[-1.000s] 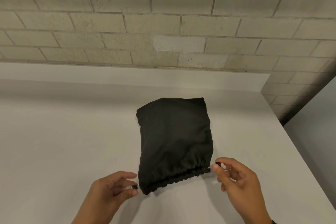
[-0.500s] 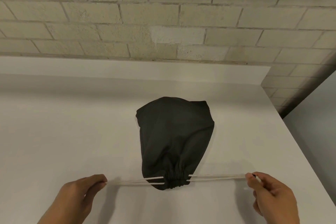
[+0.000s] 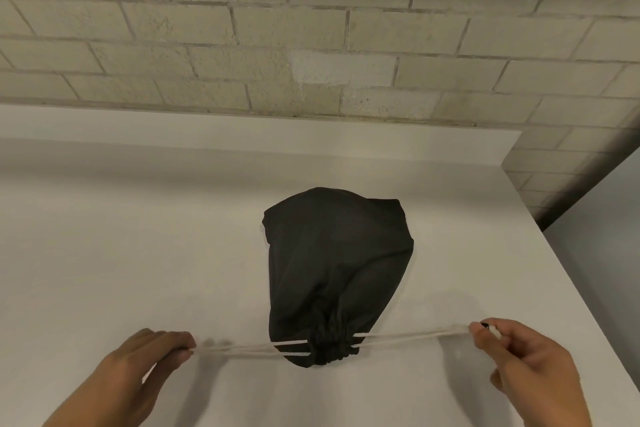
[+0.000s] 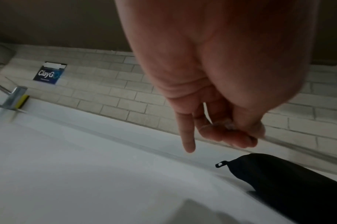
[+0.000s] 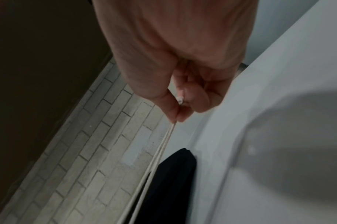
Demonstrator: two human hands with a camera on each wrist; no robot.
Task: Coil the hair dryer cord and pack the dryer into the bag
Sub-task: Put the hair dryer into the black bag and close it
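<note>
Drawstrings [image 3: 408, 338], pinched by left hand [image 3: 138, 367] and right hand [image 3: 526, 360], have just cinched the bag [image 3: 336, 270] near the table's [image 3: 104, 253] front edge; packing looks finished.

The head view looks forward and down over the counter [image 3: 138, 253] toward the brick wall [image 3: 311, 45] at 12 o'clock, while both wrist views sit low and close behind the fingers, all three sharing the bag [image 3: 336, 270].
</note>
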